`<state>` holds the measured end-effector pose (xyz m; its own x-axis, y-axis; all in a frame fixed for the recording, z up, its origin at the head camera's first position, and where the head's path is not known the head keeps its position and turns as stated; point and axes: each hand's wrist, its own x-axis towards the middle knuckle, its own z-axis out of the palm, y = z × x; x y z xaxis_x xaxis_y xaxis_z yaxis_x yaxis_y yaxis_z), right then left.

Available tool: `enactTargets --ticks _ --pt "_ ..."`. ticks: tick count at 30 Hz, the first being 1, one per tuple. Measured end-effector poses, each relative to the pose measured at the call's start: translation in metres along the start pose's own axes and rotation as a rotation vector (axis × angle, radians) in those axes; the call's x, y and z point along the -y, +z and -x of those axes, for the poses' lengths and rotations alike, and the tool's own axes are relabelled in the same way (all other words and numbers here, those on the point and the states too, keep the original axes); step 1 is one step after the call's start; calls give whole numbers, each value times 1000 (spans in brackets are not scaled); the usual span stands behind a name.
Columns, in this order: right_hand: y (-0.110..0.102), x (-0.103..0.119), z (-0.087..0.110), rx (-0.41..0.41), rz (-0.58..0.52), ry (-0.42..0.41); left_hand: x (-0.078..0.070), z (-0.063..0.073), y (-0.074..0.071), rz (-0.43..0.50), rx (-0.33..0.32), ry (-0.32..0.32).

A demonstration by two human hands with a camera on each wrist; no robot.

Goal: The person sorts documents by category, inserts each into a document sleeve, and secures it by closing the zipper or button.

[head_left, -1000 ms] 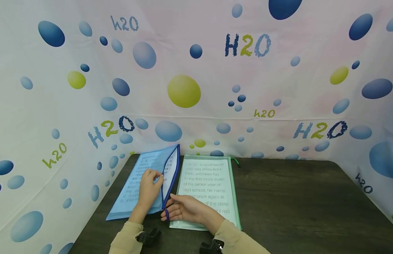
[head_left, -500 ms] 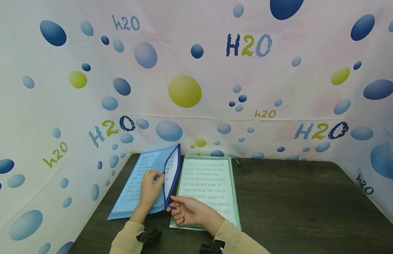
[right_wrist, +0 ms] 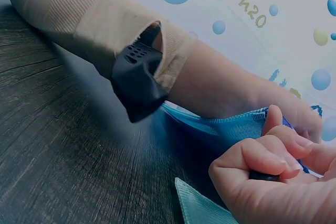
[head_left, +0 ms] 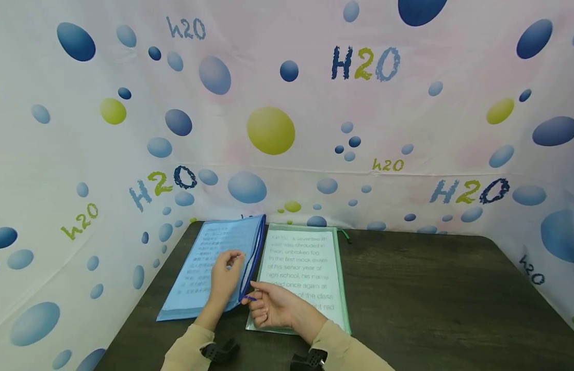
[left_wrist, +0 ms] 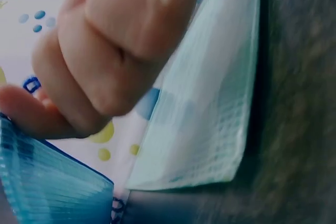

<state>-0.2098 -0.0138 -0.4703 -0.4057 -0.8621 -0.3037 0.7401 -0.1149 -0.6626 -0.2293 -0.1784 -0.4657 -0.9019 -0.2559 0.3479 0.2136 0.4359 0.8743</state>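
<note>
A light blue zip pouch (head_left: 194,268) with dark blue trim holds printed sheets on the left of the table. My left hand (head_left: 225,275) lies over its right side, thumb and forefinger pinched at the dark blue edge; in the left wrist view (left_wrist: 115,45) the other fingers are curled in. At the pouch's near right corner, my right hand (head_left: 275,306) grips a dark blue zip pull (head_left: 250,298) between curled fingers. A dark end (right_wrist: 264,176) pokes out among these fingers in the right wrist view. The pouch's mouth shows as a thin slit.
A green-edged pouch (head_left: 305,257) with a large-print English page lies to the right, partly under my right hand. The dark wooden table (head_left: 421,288) extends further right. A white wall sheet (head_left: 384,118) printed with bubbles stands behind. Both wrists wear black bands.
The pouch's gaping mouth has narrowed as my left hand moved slightly right. My right fingers, looser a second ago with the pull hanging by them, have closed around the pull.
</note>
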Motion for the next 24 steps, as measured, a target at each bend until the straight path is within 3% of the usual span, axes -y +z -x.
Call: enactTargets --ticks 3,7,10,14,17,20,22,24 --pt "1 0 0 0 -3 -4 -3 6 -6 208 12 -97" --pt "2 0 -1 -4 -12 -11 -6 18 -20 625 78 -199" --pt "2 -1 -1 -10 -16 -16 -4 28 -32 941 188 -205" --pt "2 -1 -2 -13 -6 -31 0 41 -46 1282 337 -193" --pt "3 -2 -1 -13 -2 -37 5 50 -55 1488 428 -228" --pt "3 -2 -1 -8 1 -38 11 56 -62 1666 567 -295" --pt "3 -1 -1 -7 7 -44 17 57 -65 1749 687 -336" --pt "3 0 0 -8 10 -47 23 57 -68 1766 815 -362"
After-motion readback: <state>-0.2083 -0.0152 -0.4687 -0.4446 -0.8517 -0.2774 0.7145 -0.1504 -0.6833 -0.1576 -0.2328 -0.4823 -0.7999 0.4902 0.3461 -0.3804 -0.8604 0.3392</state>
